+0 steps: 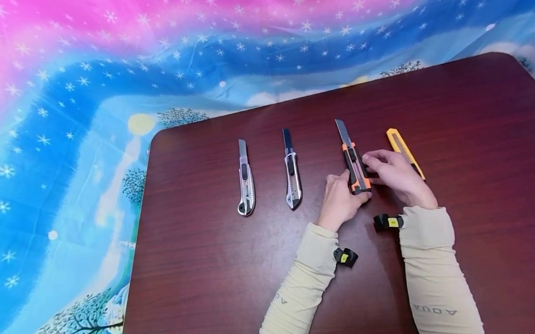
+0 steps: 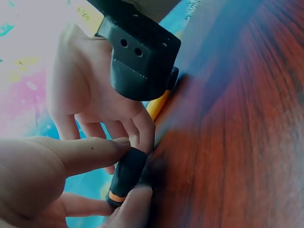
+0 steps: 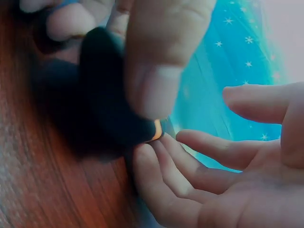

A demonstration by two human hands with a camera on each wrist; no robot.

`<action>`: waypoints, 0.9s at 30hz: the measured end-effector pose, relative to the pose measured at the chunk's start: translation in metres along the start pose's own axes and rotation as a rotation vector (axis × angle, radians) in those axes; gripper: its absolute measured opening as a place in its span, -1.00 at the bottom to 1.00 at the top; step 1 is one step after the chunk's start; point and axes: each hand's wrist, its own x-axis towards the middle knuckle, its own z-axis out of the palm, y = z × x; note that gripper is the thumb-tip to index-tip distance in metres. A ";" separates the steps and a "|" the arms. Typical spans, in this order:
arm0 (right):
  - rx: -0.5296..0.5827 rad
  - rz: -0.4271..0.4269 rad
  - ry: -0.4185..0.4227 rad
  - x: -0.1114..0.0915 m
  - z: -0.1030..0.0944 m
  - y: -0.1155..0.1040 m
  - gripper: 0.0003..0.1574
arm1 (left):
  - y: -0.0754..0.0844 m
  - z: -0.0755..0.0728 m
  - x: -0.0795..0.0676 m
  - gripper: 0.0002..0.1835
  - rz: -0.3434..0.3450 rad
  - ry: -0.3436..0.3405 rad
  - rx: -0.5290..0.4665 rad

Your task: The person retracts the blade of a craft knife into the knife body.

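An orange-and-black utility knife (image 1: 357,168), its blade out and pointing away, lies between my two hands. My left hand (image 1: 339,199) pinches its handle near the bottom end, thumb at the base and a finger along the left side. My right hand (image 1: 400,176) is at the knife's right side, thumb lifted clear, fingers loosely bent and touching or very near the handle. In the left wrist view the dark end of the knife (image 2: 128,171) shows between the left thumb and fingers. Right of the right hand, partly covered by it, lies a yellow utility knife (image 1: 401,144).
Two silver-and-black utility knives with blades out, one at the far left (image 1: 245,179) and one nearer (image 1: 292,173), lie in the same row on the dark red-brown table (image 1: 200,275). A pink and blue snowflake cloth (image 1: 101,59) hangs behind the table.
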 end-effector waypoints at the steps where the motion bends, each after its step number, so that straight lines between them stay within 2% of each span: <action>1: 0.012 0.000 0.008 0.000 -0.001 0.001 -0.23 | 0.001 0.000 0.000 -0.29 -0.006 0.002 -0.012; 5: 0.061 -0.026 0.037 -0.001 -0.003 0.001 -0.23 | 0.001 -0.002 0.002 -0.20 -0.026 0.016 -0.173; 9: 0.122 -0.070 0.072 -0.004 -0.003 -0.003 -0.23 | -0.001 -0.006 0.003 -0.21 -0.044 0.027 -0.472; 12: 0.225 -0.107 0.065 -0.007 -0.001 -0.007 -0.22 | -0.004 -0.008 0.000 -0.19 -0.064 0.016 -0.675; 16: 0.356 -0.146 0.025 -0.007 0.006 -0.009 -0.23 | -0.012 -0.007 -0.008 -0.21 -0.072 -0.047 -0.870; 21: 0.339 -0.148 0.003 -0.004 0.021 -0.013 -0.33 | -0.028 -0.008 -0.018 -0.37 -0.002 -0.178 -1.148; 23: 0.322 -0.138 -0.010 -0.002 0.026 -0.014 -0.33 | -0.034 -0.009 -0.022 -0.37 0.032 -0.228 -1.218; 27: 0.326 -0.133 -0.031 0.000 0.033 -0.016 -0.29 | -0.043 -0.008 -0.025 -0.31 0.064 -0.291 -1.258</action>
